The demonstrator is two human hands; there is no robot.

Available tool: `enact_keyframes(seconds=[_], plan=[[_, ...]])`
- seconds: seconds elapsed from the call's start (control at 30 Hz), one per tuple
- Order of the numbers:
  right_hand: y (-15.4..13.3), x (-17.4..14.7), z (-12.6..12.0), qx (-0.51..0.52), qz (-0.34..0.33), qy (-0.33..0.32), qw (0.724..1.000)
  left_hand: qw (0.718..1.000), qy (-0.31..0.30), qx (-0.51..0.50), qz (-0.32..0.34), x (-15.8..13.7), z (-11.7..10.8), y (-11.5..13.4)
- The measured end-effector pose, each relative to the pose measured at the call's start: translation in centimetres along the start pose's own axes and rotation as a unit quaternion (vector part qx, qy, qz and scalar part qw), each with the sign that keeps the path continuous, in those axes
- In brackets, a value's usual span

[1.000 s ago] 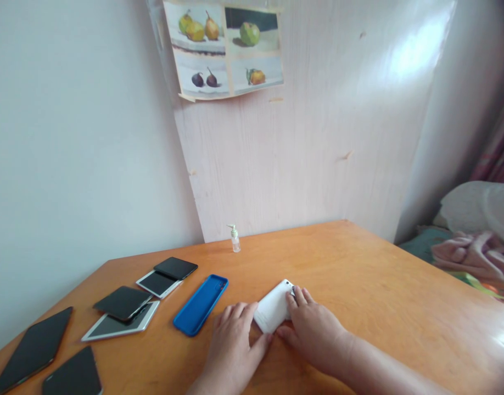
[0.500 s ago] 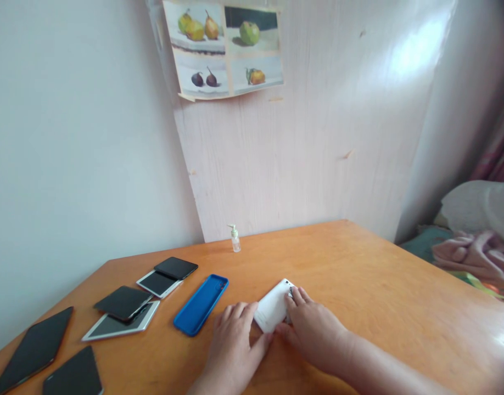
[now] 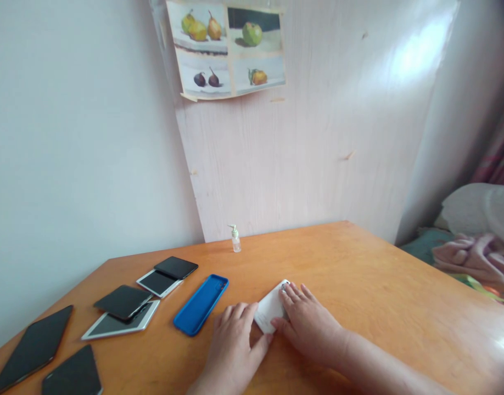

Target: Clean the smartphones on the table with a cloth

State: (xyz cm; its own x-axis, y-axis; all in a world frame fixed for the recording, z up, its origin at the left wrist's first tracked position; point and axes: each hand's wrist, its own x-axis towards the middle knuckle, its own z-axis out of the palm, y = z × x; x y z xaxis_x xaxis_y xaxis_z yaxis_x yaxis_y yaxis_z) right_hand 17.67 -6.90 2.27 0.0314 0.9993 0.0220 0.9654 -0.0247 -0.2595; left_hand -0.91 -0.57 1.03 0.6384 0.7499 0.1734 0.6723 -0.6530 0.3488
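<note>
A white smartphone (image 3: 270, 312) lies back up on the wooden table, slanted, with its camera end pointing away from me. My left hand (image 3: 236, 343) steadies its lower left corner, index finger along the side and thumb at the near edge. Across the right half of the phone rests my right hand (image 3: 307, 323), fingers stretched out flat near the camera and thumb at the lower right edge. These fingers hide most of the phone's right side. Just left of it lies a blue phone case (image 3: 201, 304), its hollow inside facing up.
Several phones and tablets lie at the left, including a black tablet (image 3: 33, 348) and a dark phone (image 3: 123, 302) stacked on a white-framed device (image 3: 122, 325). A small pump bottle (image 3: 235, 242) stands near the table's back edge (image 3: 276, 233), below a fruit poster (image 3: 229, 52).
My right hand has slid from the phone's right edge further left over its back, covering more of it. My left hand and the phone stay in about the same place.
</note>
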Motion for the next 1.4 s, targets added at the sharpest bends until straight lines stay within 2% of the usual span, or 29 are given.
enact_keyframes(seconds=[0.13, 0.2, 0.37, 0.43, 0.5, 0.6, 0.67, 0.73, 0.9, 0.97, 1.1, 1.17, 1.23, 1.33, 1.4], plan=[[-1.6, -1.1, 0.6, 0.07, -0.139, -0.032, 0.987, 1.0, 0.004, -0.022, 0.005, 0.1, 0.0, -0.2], [-1.5, -1.1, 0.7, 0.082, -0.162, -0.026, 0.983, 1.0, 0.008, -0.023, 0.007, 0.1, 0.0, -0.2], [1.0, 0.9, 0.6, 0.018, -0.034, 0.015, 0.999, 1.0, 0.005, -0.006, 0.003, 0.0, 0.2, -0.2], [1.3, 1.1, 0.6, 0.01, -0.011, 0.013, 1.0, 1.0, 0.005, -0.006, 0.001, 0.0, 0.2, -0.2], [0.6, 0.7, 0.7, 0.027, -0.041, 0.01, 0.999, 1.0, 0.008, -0.011, 0.002, 0.0, 0.3, -0.2], [-0.9, -0.4, 0.7, 0.073, -0.131, -0.008, 0.989, 1.0, 0.009, -0.018, 0.002, 0.1, 0.3, -0.3], [-1.3, -0.6, 0.6, 0.085, -0.157, -0.019, 0.984, 1.0, 0.01, -0.019, 0.001, 0.1, 0.3, -0.4], [-0.7, -0.2, 0.4, 0.074, -0.139, -0.015, 0.987, 1.0, 0.016, -0.017, 0.006, 0.0, 0.4, -0.5], [1.5, 1.6, 0.4, 0.019, -0.021, 0.004, 1.0, 1.0, 0.024, -0.003, 0.014, -0.1, 0.8, -0.8], [1.4, 1.6, 0.4, 0.015, -0.021, 0.001, 1.0, 1.0, 0.024, 0.003, 0.01, -0.1, 0.9, -0.8], [-0.1, 0.7, 0.4, 0.058, -0.138, -0.022, 0.988, 1.0, 0.02, 0.002, 0.0, 0.1, 1.0, -0.7], [-0.3, 0.7, 0.5, 0.066, -0.164, -0.024, 0.984, 1.0, 0.017, -0.005, -0.005, 0.1, 0.9, -0.7], [0.3, 1.3, 0.9, 0.05, -0.13, -0.011, 0.99, 1.0, 0.018, -0.014, -0.008, 0.1, 1.0, -0.7], [1.7, 2.4, 1.4, 0.02, -0.036, 0.013, 0.999, 0.999, 0.029, -0.027, -0.003, 0.1, 1.2, -0.8], [2.0, 2.6, 1.5, 0.011, -0.005, 0.018, 1.0, 0.999, 0.035, -0.03, -0.001, 0.1, 1.3, -0.9]])
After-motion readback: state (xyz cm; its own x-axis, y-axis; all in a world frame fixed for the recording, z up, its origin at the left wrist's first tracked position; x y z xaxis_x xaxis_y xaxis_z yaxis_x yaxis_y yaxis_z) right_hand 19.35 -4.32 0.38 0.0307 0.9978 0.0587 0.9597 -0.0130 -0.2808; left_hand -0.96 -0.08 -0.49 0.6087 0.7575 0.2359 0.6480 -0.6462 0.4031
